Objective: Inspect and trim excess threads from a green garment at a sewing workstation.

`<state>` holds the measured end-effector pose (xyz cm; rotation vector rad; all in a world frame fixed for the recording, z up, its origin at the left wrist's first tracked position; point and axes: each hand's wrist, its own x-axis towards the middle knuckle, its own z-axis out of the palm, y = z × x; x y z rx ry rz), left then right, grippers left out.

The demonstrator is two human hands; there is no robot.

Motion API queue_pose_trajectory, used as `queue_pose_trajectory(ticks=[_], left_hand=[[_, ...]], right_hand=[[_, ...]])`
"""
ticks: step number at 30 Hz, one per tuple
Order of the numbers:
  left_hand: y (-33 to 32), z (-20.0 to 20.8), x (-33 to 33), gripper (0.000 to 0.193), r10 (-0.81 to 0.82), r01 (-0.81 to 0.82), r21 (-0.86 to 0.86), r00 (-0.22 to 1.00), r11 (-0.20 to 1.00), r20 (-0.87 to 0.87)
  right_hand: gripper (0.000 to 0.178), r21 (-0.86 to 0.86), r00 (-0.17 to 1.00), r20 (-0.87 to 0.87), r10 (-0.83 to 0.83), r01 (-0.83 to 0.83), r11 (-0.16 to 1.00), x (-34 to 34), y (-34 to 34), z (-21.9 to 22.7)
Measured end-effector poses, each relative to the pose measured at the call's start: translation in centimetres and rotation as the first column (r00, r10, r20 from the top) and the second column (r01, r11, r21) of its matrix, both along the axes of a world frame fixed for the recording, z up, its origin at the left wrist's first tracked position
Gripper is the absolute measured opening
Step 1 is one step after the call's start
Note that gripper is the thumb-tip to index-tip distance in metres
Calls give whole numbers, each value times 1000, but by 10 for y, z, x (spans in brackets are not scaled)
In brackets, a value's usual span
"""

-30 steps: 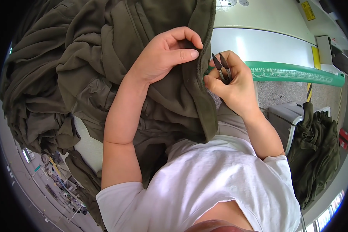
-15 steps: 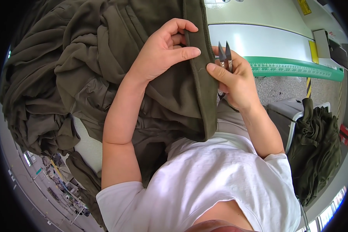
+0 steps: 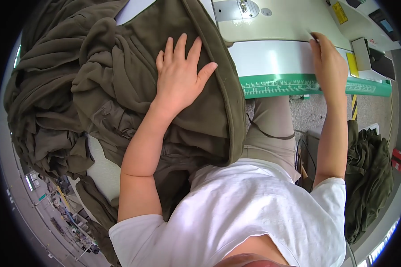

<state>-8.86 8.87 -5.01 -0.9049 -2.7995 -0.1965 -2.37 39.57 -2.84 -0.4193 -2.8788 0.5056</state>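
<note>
Here the left hand [image 3: 179, 75] lies flat, fingers spread, on the olive garment [image 3: 120, 89]; the right hand [image 3: 329, 62] rests released on the white table [image 3: 272, 58].

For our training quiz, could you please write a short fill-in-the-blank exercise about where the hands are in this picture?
1. The left hand lies flat, fingers spread, on the olive ____.
2. The right hand rests on the white ____, away from the fabric.
3. The ruler strip along the table edge is ____ in colour.
4. The person's shirt is ____.

Missing words: fabric; table; green; white
</note>
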Motion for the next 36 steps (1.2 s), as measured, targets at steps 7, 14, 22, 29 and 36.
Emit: queue_pose_trajectory(ticks=[7, 14, 22, 29, 36], left_hand=[[-2, 5, 2, 62, 30, -30, 10, 1000, 999, 4], [1, 3, 1, 61, 11, -10, 14, 1000, 1000, -10], [-1, 15, -6, 58, 40, -45, 100, 998, 994, 51], [7, 31, -66, 52, -219, 240, 40, 935, 970, -280], [5, 4, -50, 46, -248, 228, 239, 967, 944, 58]], right_hand=[[34, 153, 817, -455, 356, -322, 934, 0, -18, -12], [20, -101, 632, -566, 530, -691, 716, 8, -120, -23], [19, -759, 739, -405, 538, -600, 253, 32, -80, -19], [30, -783, 940, -326, 101, -328, 528, 51, 8, -26], [7, -571, 905, -426, -4, -266, 776, 35, -27, -24]])
